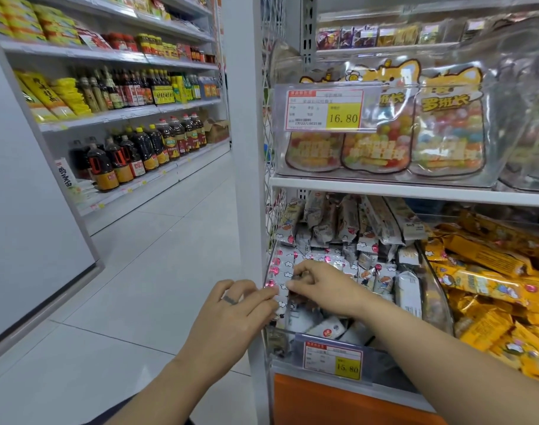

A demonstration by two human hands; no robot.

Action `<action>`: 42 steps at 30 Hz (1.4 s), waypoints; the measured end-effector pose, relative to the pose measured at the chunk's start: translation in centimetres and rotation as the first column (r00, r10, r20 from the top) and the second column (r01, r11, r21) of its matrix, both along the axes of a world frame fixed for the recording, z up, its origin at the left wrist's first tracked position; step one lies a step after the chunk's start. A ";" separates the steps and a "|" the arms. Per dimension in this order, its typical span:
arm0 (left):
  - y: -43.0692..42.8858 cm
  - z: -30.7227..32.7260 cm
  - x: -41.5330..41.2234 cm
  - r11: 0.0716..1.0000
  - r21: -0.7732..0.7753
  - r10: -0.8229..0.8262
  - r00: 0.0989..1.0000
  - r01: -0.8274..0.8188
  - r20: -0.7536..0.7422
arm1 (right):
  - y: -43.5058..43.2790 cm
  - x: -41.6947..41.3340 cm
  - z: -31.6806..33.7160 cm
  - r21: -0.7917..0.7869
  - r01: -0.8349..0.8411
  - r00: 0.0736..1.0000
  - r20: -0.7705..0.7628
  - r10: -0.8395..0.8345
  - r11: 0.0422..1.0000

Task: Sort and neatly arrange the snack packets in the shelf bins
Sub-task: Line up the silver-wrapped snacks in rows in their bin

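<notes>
A person's right hand [322, 286] and left hand [237, 311] work a row of white packets [282, 271] stood on edge against the near-left wall of a clear bin [320, 335], where the sorting appears to be mid-step. The right hand's curled fingers pinch the top of the row. The left hand, just beside it on the outer side, bends its fingertips onto the same packets and seems to steady them. Beyond the right hand, more white packets stand upright at the back of the bin; under its wrist, others lie loose and jumbled. The next move likely calls for squaring this row, then gathering the loose ones below. Well off to the right of the right forearm, a neighbouring bin holds a heap of yellow packets [483, 283]. On the shelf above both hands, an upper bin [280, 161] holds candy pouches [446, 127] standing side by side.
</notes>
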State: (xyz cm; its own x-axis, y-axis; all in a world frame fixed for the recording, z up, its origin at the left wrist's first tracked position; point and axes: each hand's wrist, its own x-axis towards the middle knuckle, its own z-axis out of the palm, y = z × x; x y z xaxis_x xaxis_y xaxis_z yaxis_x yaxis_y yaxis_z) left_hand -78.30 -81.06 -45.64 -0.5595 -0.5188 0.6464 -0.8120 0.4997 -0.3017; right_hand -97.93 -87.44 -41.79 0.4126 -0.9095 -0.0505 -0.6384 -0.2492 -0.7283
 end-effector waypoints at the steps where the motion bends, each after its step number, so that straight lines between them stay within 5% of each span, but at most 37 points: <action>1: 0.0 0.0 -0.1 1.000 -0.002 0.008 1.000 -0.008 -0.005 | -0.1 0.1 -0.1 -0.038 0.012 1.000 -0.004 -0.012 0.999; 9: 0.9 0.1 -0.3 0.998 -0.048 0.051 0.999 -0.051 -0.012 | 0.2 0.2 0.3 -0.177 0.059 0.996 -0.052 -0.069 0.982; 12: 1.3 0.4 -0.2 0.997 -0.061 0.046 0.998 -0.048 -0.034 | 0.7 -1.7 2.4 -0.218 -0.070 0.963 -0.271 0.008 0.973; 15: 1.5 0.4 -0.5 0.998 -0.059 0.017 0.999 -0.019 -0.037 | 1.5 -2.8 3.0 -0.142 -0.269 0.744 -0.659 0.111 0.953; 19: 1.4 0.2 -1.0 0.999 -0.042 0.002 0.999 -0.003 -0.040 | 2.5 -2.9 1.9 -0.074 -0.338 0.534 -0.836 0.126 0.938; 26: 1.5 0.1 -0.7 1.000 0.023 -0.006 0.998 0.007 -0.056 | 2.7 -2.9 1.8 -0.078 -0.321 0.606 -0.783 0.142 0.944; 35: 1.8 2.2 -1.1 0.963 0.266 0.002 0.992 0.033 -0.129 | 4.0 -5.4 4.9 -0.211 -0.255 0.883 -0.448 0.138 0.944; 42: 0.9 6.3 -2.9 0.854 0.498 0.154 0.840 0.152 -0.520 | 4.4 -4.2 4.4 -0.111 -0.303 0.910 -0.329 0.253 0.946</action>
